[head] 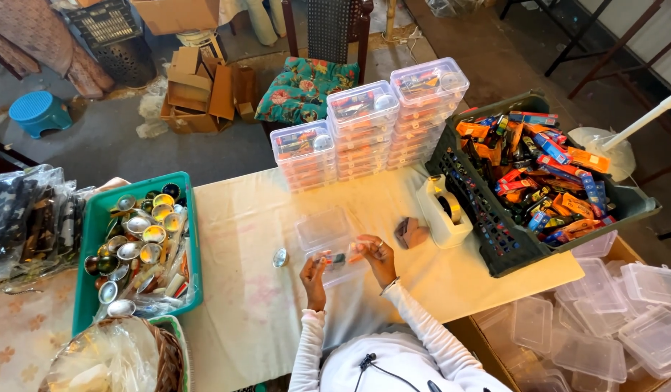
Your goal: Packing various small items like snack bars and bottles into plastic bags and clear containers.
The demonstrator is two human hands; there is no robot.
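Landmark = clear box (327, 234), open, on the cream table (241, 319), centre.

Left hand (313, 274) sits at the box's near edge, fingers curled round a small dark item (336, 258), pinched w/ thumb. Right hand (374, 252) just right of the box, fingertips bent in toward the same item; whether it actually grips it I can't tell, too small. Both wrists in white sleeves, bangle on the right one.

Round the box:
- small silver cup (279, 257) just left of it, apart from the hands.
- green tray (93, 225) well left, full of metal cups, gold & silver.
- wicker basket (165, 356) w/ plastic bag, near-left corner.
- brown lump (410, 233) just right, beyond the right hand.
- tape dispenser (443, 210), white, right of the lump.
- dark crate (495, 239) far right, piled w/ orange, red & blue packets.
- 3 stacks of filled boxes (364, 131) behind, at the table's far edge.
- empty clear boxes (604, 319) in a carton, right & nearer, below table level.
- cushioned chair (306, 83) behind the stacks.
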